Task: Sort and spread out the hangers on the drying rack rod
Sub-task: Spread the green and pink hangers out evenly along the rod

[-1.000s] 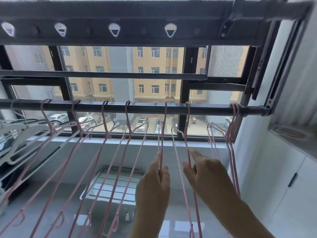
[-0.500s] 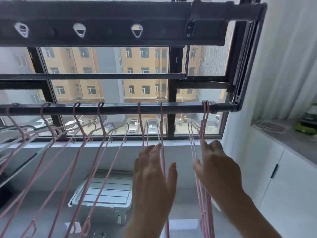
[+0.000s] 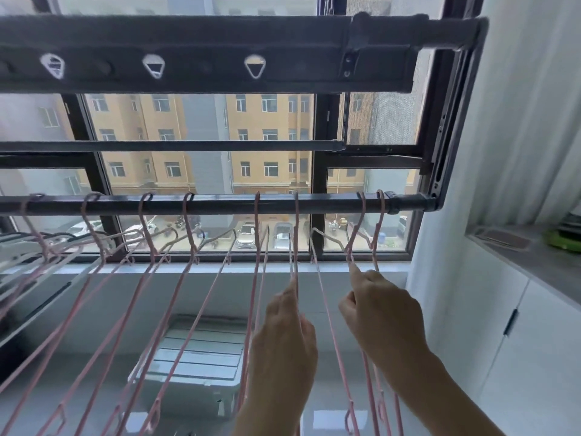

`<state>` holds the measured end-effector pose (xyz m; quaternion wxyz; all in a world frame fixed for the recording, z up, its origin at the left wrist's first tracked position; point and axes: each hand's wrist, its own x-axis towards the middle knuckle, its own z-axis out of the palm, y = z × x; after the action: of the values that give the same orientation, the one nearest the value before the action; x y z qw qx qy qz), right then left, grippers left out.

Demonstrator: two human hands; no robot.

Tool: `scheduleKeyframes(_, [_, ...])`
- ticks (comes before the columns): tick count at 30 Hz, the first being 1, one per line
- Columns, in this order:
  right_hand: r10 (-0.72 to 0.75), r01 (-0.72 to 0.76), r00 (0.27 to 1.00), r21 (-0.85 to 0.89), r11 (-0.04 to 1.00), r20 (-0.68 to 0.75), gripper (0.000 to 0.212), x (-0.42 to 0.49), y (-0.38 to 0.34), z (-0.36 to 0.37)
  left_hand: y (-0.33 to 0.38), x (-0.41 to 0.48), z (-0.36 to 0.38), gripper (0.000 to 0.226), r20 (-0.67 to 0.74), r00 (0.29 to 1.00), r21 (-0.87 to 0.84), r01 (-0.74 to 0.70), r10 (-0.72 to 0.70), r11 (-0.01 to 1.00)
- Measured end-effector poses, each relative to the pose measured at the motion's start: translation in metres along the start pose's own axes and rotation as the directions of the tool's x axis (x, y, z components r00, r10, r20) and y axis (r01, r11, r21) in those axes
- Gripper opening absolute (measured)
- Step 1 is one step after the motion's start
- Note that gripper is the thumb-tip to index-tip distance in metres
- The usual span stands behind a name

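Observation:
A dark drying rack rod (image 3: pixel 327 203) runs across the window. Several pink wire hangers (image 3: pixel 151 234) hang along it, spaced apart. My left hand (image 3: pixel 284 338) reaches up to the hanger hooked near the middle right (image 3: pixel 296 234), its fingertips on that hanger's wire. My right hand (image 3: pixel 382 313) pinches the neck of the second hanger from the right (image 3: pixel 358 234). The last hanger (image 3: pixel 379 228) hangs a short gap further right, next to the rod's end clamp (image 3: pixel 391 202).
A thick upper rack bar (image 3: pixel 201 55) with triangular holes hangs overhead. White hangers (image 3: pixel 19 250) bunch at the far left. A white curtain (image 3: pixel 528 105) and white cabinet (image 3: pixel 515 325) stand on the right. A white slatted crate (image 3: pixel 195 350) sits below.
The two hangers bunched at the rod's right end have separated; my right hand drew one to the left. My left hand rose to the hanger near the middle. The view shifted slightly.

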<state>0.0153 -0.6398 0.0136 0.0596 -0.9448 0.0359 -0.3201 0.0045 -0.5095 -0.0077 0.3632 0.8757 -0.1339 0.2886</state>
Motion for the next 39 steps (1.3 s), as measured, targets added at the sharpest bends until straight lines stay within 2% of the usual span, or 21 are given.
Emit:
scheduleKeyframes(7, [-0.046,0.047,0.999,-0.039,0.998,0.012,0.045,0.002,-0.017,0.003,-0.008,0.002,0.008,0.051,0.007,1.000,-0.012,0.005,-0.005,1.000])
scheduleKeyframes(11, [-0.031,0.034,0.997,-0.044,0.998,0.064,0.046,0.003,-0.021,0.004,-0.004,0.004,0.007,0.050,0.018,1.000,-0.007,0.007,-0.007,1.000])
scheduleKeyframes(15, [-0.003,0.005,0.997,-0.029,1.000,0.073,0.047,0.002,-0.018,0.004,0.001,0.004,0.003,0.049,0.026,1.000,-0.033,0.009,-0.008,0.999])
scheduleKeyframes(17, [0.004,-0.002,0.998,-0.030,1.000,0.064,0.049,0.001,-0.016,0.004,0.002,0.005,-0.003,0.046,0.029,0.999,0.007,0.015,-0.015,1.000])
scheduleKeyframes(18, [0.005,-0.003,0.998,-0.020,1.000,0.067,0.050,0.001,-0.014,0.005,0.002,0.007,-0.008,0.045,0.007,1.000,0.045,0.006,-0.006,0.999])
scheduleKeyframes(20, [0.006,-0.007,0.997,0.011,1.000,0.082,0.049,0.000,-0.011,0.004,-0.004,0.016,-0.017,0.040,-0.121,0.992,0.111,-0.012,0.026,0.994])
scheduleKeyframes(21, [0.003,-0.006,0.997,0.036,0.999,0.079,0.049,0.000,-0.010,0.002,-0.009,0.021,-0.020,0.038,-0.190,0.981,0.149,0.001,0.027,0.989])
scheduleKeyframes(22, [-0.005,-0.001,0.997,0.069,0.998,0.080,0.050,0.000,-0.010,0.002,-0.014,0.027,-0.023,0.038,-0.202,0.979,0.182,0.034,0.004,0.983])
scheduleKeyframes(25, [-0.015,0.000,0.996,0.173,0.985,0.085,0.053,0.001,-0.010,0.001,-0.026,0.043,-0.025,0.038,-0.043,0.983,0.248,0.182,-0.177,0.952])
scheduleKeyframes(28, [-0.018,-0.001,0.995,0.196,0.981,0.096,0.056,0.001,-0.011,0.004,-0.031,0.047,-0.021,0.025,0.037,0.987,0.270,0.142,-0.157,0.952])
scheduleKeyframes(31, [-0.034,0.012,0.994,0.202,0.979,0.105,0.056,0.001,-0.011,0.004,-0.037,0.046,-0.016,0.025,0.046,0.992,0.252,0.101,-0.116,0.963])
scheduleKeyframes(39, [-0.043,0.016,0.990,0.197,0.980,0.132,0.055,0.000,-0.013,0.001,-0.050,0.046,-0.022,0.025,-0.013,0.984,0.267,0.175,-0.178,0.948])
